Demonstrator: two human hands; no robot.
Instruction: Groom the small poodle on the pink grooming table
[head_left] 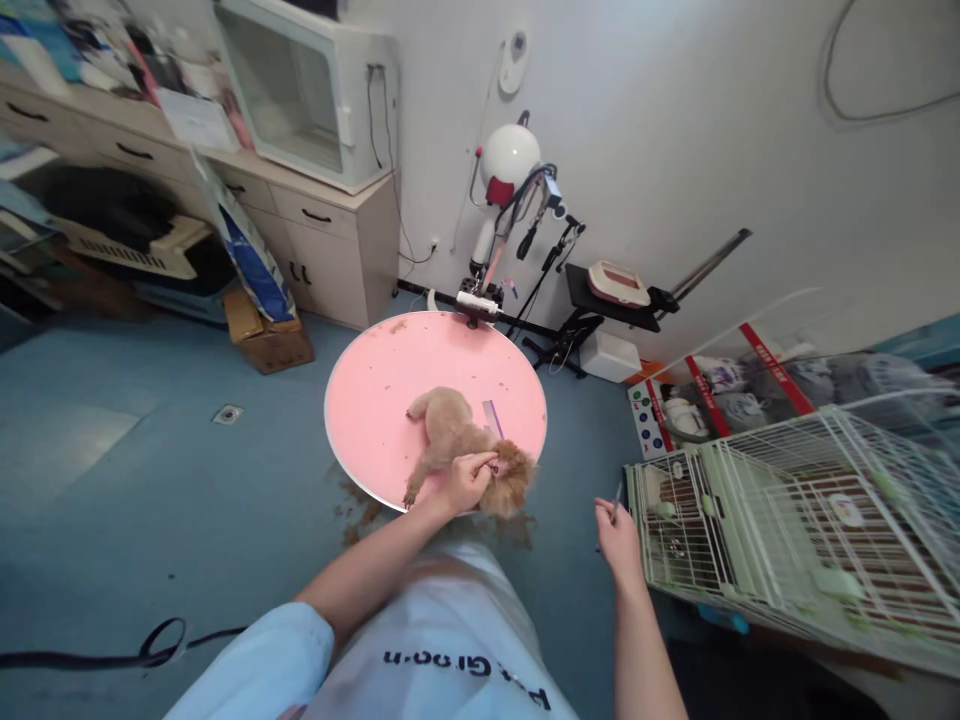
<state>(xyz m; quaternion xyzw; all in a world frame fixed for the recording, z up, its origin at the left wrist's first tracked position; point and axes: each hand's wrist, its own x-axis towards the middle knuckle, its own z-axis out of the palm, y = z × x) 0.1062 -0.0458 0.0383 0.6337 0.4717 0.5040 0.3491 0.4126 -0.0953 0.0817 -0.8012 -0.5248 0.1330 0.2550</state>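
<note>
On the pink table (367, 400), pinching the dog (448, 425) at the head with the left hand (469, 484), the nearer one; lies with head right of the grip, long axis slanting away far-left. Well right of the grip, holding a thin tool (616, 503) in the right hand (621, 542). Looks tan, close-clipped on body, fluffier on head.

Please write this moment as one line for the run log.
dog: on pink table; left hand: on dog's head; right hand: holds slim tool; comb: beside dog
</note>
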